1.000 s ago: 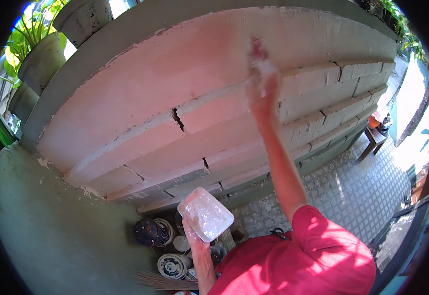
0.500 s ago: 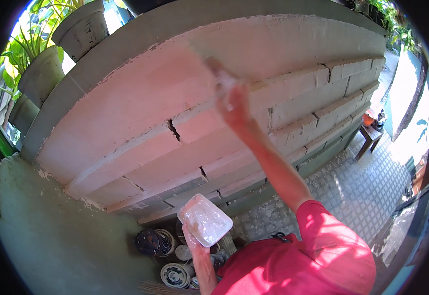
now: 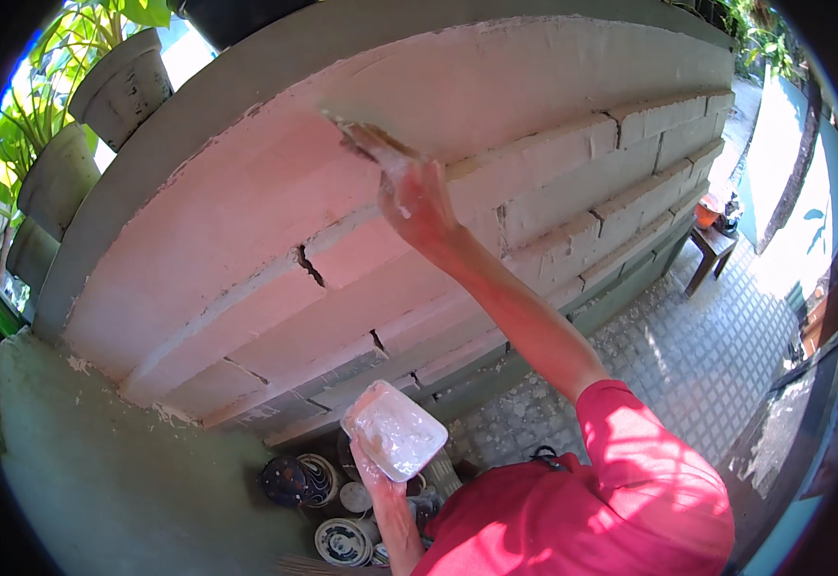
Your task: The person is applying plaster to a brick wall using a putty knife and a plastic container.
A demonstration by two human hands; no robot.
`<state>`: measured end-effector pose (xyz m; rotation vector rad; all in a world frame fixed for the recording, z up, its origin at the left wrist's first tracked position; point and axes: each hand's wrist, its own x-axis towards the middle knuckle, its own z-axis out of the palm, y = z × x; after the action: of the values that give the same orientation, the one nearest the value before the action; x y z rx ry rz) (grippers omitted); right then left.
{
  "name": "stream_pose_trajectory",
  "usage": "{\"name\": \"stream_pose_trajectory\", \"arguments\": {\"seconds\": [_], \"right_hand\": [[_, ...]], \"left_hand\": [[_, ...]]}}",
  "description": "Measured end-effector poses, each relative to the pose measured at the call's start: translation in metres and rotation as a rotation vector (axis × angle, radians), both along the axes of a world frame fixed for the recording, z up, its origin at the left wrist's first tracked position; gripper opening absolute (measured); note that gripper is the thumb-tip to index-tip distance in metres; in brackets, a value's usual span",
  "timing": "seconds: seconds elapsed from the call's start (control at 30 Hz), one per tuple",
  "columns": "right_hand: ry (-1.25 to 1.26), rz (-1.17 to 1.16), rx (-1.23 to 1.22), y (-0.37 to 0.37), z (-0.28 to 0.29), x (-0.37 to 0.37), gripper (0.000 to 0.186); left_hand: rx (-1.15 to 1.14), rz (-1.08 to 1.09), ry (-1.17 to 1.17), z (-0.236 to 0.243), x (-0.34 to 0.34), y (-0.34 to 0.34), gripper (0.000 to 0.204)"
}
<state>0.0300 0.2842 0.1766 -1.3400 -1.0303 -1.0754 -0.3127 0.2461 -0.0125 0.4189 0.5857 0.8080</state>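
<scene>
White filler lies spread in a shallow rectangular tray that the left hand props up from below, fingers curled under its near edge, low in front of the red sleeve. Up on the brick wall, the right hand is closed around the handle of a putty knife, whose blade lies flat against the upper pale band of the wall, just under the grey coping. Grey plant pots stand on the coping at the left. Small patterned pots sit on the ground under the tray. A wooden stool stands far right on the paved floor.
</scene>
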Motion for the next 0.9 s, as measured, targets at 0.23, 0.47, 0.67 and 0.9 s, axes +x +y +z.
{"name": "stream_pose_trajectory", "arguments": {"seconds": [0.23, 0.47, 0.67, 0.9], "right_hand": [[0.471, -0.024, -0.015, -0.095, 0.083, 0.037, 0.044], [-0.030, -0.109, -0.088, 0.008, 0.036, -0.012, 0.064], [0.290, 0.471, 0.176, -0.073, 0.047, 0.039, 0.050], [-0.104, -0.011, 0.135, -0.027, 0.038, 0.067, 0.044]], "left_hand": [[-0.020, 0.043, -0.027, 0.005, 0.004, -0.010, 0.048], [-0.006, -0.006, -0.018, 0.006, 0.018, -0.017, 0.048], [0.003, 0.030, -0.027, 0.014, 0.020, -0.016, 0.047], [0.078, 0.013, 0.003, 0.019, 0.035, -0.028, 0.047]]}}
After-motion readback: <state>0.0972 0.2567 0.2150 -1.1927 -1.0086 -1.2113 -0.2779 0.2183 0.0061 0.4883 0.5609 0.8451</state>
